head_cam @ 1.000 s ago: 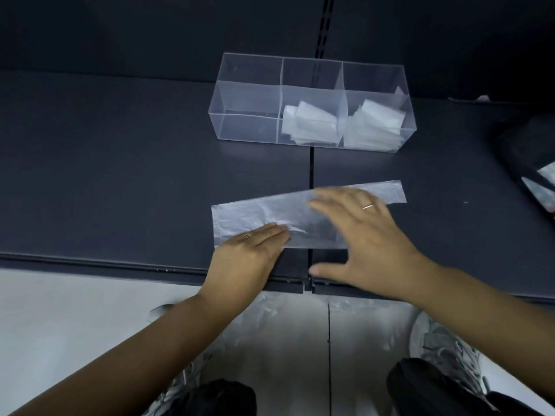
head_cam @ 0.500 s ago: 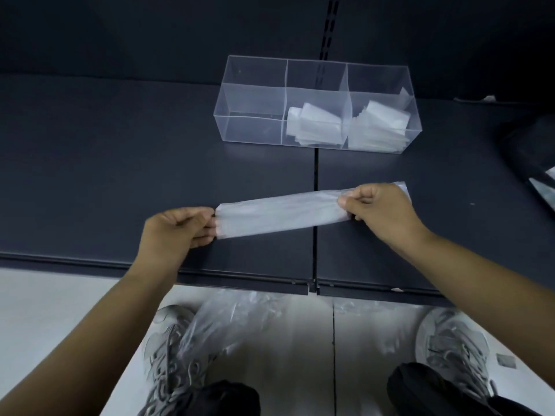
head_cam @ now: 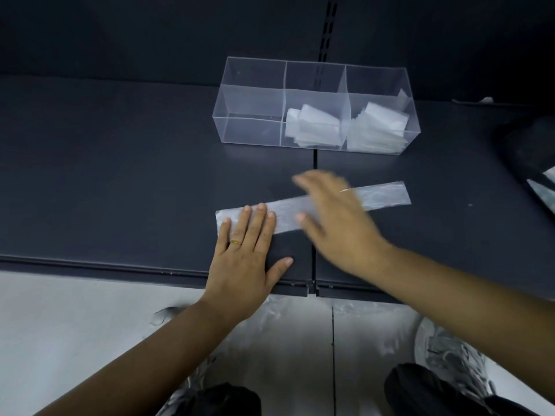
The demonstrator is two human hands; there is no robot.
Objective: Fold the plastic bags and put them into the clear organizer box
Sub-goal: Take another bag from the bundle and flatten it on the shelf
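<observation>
Two hands over dark shelf. Left hand flat, fingers straight and close together, tips pressing down the near left end of plastic bag. Bag is folded to a long narrow strip, lying flat. Gold ring on that hand. Right hand blurred, fingers spread, over strip's middle; contact cannot be told. Beyond both hands: clear organizer box, folded bags in its middle and right-hand compartments.

Dim, even light; right hand motion-blurred, edges bowed by wide-angle.
</observation>
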